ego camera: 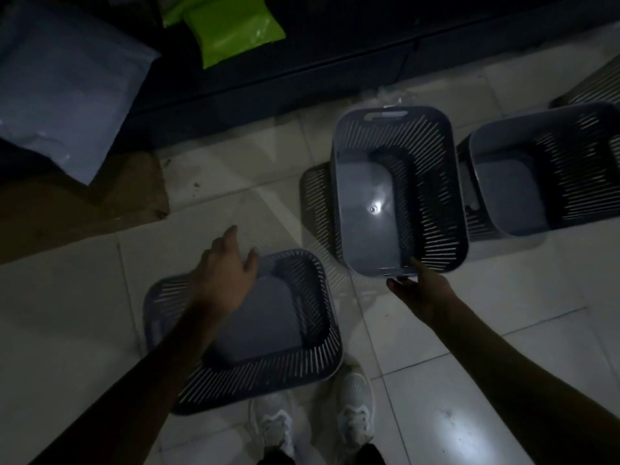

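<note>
Three grey slatted plastic baskets stand on a pale tiled floor in dim light. The nearest basket [312, 364] lies in front of my feet. Over its far left corner hovers my left hand [224, 266], fingers spread and relaxed, holding nothing. The middle basket [432, 182] stands upright further off, empty. My right hand [419, 283] is at its near rim; the thumb lies on the rim's top and the fingers reach under the edge, gripping it. The third basket [570, 169] stands to the right, touching nothing of mine.
A dark low shelf or bench [302, 62] runs along the far side with green plastic packets [231, 28] and a pale blue bag [63, 78] on it. Brown cardboard [84, 209] lies on the floor at the left. My white shoes [312, 427] stand below the nearest basket.
</note>
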The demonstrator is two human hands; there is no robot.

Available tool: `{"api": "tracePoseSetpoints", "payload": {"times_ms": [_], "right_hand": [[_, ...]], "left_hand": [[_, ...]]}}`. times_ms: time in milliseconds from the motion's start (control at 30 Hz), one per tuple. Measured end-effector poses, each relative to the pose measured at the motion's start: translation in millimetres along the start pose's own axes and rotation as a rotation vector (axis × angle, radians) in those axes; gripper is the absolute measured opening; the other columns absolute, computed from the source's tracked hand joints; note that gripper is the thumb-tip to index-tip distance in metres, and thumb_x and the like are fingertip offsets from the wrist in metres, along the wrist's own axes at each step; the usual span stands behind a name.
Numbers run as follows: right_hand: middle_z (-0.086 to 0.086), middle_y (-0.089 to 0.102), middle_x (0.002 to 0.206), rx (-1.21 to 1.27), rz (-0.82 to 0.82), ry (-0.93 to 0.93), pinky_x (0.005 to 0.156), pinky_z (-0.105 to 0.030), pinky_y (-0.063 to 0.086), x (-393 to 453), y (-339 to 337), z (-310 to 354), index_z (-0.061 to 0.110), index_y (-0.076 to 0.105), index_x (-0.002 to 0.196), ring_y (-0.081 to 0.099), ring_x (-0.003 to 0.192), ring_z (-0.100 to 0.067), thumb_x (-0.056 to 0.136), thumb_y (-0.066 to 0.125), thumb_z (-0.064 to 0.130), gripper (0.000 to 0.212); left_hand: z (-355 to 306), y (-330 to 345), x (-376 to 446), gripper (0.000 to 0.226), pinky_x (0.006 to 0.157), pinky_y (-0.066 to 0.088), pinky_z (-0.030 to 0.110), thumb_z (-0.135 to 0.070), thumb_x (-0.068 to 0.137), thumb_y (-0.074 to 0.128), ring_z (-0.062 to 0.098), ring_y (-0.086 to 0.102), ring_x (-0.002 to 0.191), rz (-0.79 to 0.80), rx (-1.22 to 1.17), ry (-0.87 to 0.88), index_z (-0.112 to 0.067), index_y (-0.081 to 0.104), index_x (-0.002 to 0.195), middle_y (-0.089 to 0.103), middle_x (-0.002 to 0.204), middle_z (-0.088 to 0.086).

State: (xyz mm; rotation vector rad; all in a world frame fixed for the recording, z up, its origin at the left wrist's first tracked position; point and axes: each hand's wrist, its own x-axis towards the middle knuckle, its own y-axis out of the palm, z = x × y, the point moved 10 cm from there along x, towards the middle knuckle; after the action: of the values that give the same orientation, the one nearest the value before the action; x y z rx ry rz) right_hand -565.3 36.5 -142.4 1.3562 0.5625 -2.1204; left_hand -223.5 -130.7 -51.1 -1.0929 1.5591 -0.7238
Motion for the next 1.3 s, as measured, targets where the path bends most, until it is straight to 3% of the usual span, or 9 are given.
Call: {"api": "tracePoseSetpoints", "payload": {"times_ms": [167,267,400,567,700,933,1033,1167,1300], "right_hand": [[-0.019,0.053,0.132,0.009,-0.139,0.004,0.081,-0.038,0.054,15,-30,13,0.003,0.048,0.127,0.059,0.099,-0.027,0.088,0.069,0.014,0.046],[-0.018,0.053,0.140,-0.314,-0.384,-0.263,0.085,-0.033,0.045,22,-62,57,0.006,0.034,0.145,0.057,0.114,-0.032,0.086,0.070,0.022,0.070],[-0.014,0.059,0.137,-0.485,-0.212,-0.448,0.092,-0.052,0.055,41,-54,106,0.013,0.040,0.142,0.063,0.114,-0.033,0.086,0.070,0.018,0.063],[-0.014,0.059,0.124,-0.162,-0.210,-0.142,0.060,-0.043,0.057,59,-63,72,0.014,0.034,0.146,0.067,0.081,-0.031,0.088,0.066,0.007,0.067],[-0.024,0.065,0.120,0.009,-0.091,0.009,0.067,-0.047,0.061,57,-43,18,0.004,0.052,0.130,0.067,0.086,-0.034,0.091,0.056,-0.001,0.039],[-0.022,0.067,0.116,0.062,-0.080,-0.012,0.058,-0.044,0.060,37,-40,37,0.001,0.054,0.127,0.069,0.081,-0.034,0.091,0.048,-0.012,0.039],[-0.021,0.070,0.107,-0.052,-0.061,-0.082,0.054,-0.040,0.061,11,-42,64,-0.001,0.056,0.122,0.072,0.077,-0.033,0.091,0.049,-0.011,0.033],[-0.023,0.070,0.106,-0.258,-0.036,-0.210,0.055,-0.041,0.063,-37,-39,110,-0.004,0.057,0.120,0.072,0.076,-0.035,0.091,0.049,-0.012,0.032],[-0.026,0.069,0.103,-0.425,0.052,-0.298,0.057,-0.041,0.063,-93,-31,159,-0.009,0.059,0.118,0.069,0.072,-0.036,0.091,0.051,-0.010,0.028]], "left_hand": [[-75,33,38,0.061,0.094,0.047,0.043,-0.055,0.092,0.040,0.030,0.055,0.117,0.118,-0.078,0.107,-0.022,0.036,0.143,0.055,0.136,0.009],[-118,60,60,0.056,0.086,0.045,0.029,-0.051,0.093,0.046,0.024,0.059,0.108,0.199,-0.224,0.141,-0.019,0.040,0.139,0.059,0.130,0.007],[-166,91,80,0.072,0.076,0.044,0.017,-0.045,0.095,0.051,0.007,0.055,0.095,0.333,-0.459,0.135,-0.028,0.010,0.152,0.049,0.119,-0.011],[-193,110,97,0.068,0.097,0.043,0.033,-0.023,0.100,0.045,0.030,0.051,0.122,0.305,-0.471,0.175,-0.023,0.002,0.153,0.044,0.143,0.011],[-191,111,99,0.066,0.093,0.050,0.046,-0.021,0.101,0.039,0.032,0.056,0.109,0.274,-0.385,0.171,-0.027,-0.002,0.152,0.047,0.136,0.015],[-177,101,87,0.052,0.096,0.050,0.051,-0.021,0.101,0.039,0.035,0.057,0.110,0.323,-0.571,0.125,-0.028,0.020,0.149,0.052,0.132,0.013],[-157,84,59,0.059,0.083,0.056,0.058,-0.020,0.098,0.046,0.035,0.063,0.103,0.402,-0.609,0.079,-0.073,0.034,0.119,0.060,0.116,0.003],[-124,53,37,0.020,0.063,0.062,0.039,-0.026,0.096,0.052,0.022,0.073,0.079,0.460,-0.800,-0.147,-0.044,0.060,0.095,0.070,0.101,-0.001],[-91,-19,36,0.029,0.059,0.060,0.030,-0.038,0.086,0.057,0.021,0.073,0.080,0.291,-0.783,-0.248,-0.025,0.062,0.110,0.071,0.105,0.003]]}}
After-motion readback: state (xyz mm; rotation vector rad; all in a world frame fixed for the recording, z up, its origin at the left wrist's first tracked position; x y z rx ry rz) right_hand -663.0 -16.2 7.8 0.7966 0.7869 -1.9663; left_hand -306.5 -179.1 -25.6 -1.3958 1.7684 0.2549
